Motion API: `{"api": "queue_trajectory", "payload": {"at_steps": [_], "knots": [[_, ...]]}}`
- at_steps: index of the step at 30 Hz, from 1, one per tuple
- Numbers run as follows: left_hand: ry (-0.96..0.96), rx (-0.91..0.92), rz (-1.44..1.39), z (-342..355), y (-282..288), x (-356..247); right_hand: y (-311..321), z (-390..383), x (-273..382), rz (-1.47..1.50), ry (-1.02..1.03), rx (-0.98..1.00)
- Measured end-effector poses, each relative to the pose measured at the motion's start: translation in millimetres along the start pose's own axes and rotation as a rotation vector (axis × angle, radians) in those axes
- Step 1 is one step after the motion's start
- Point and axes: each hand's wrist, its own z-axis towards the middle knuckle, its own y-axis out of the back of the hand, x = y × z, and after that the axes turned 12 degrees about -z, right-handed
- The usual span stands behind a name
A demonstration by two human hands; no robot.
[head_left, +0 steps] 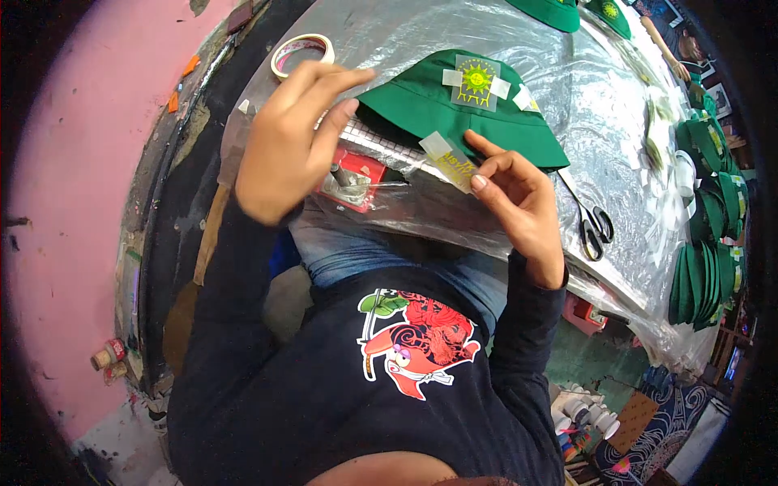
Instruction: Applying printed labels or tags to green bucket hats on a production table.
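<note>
A green bucket hat [421, 97] lies on the plastic-covered table [616, 146], with a yellow sun transfer [476, 79] held to its crown by pale tape. My right hand [523, 206] pinches a translucent transfer strip [442, 155] with yellow lettering below the brim. My left hand [292, 142] is at the hat's left edge, fingers apart and curved, with nothing visible between them. Under and beside it are a white gridded board [369, 135] and a red object [365, 198] with metal on it.
A tape roll [301, 50] lies at the back left and black scissors [596, 231] at the right. Stacked green hats [701, 279] line the right edge; more [543, 12] are at the back. A pink wall [73, 202] is at the left, paint pots [587, 417] at the lower right.
</note>
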Motion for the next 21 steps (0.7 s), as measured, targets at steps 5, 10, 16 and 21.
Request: {"api": "queue_trajectory", "payload": {"at_steps": [5,10,16,21], "knots": [[1.082,0.616,-1.342,-35,-19,-48,8,-2,1,0.033,0.063,-0.045],[0.976,-0.082,-1.947,-37,-94,-35,15,-6,10,0.006,0.063,-0.093],[0.79,-0.403,-2.054,-9,-130,-26,31,-25,18,-0.011,0.071,-0.178],[0.988,-0.579,-2.026,11,-158,-37,59,-57,18,-0.079,0.103,-0.242]]}}
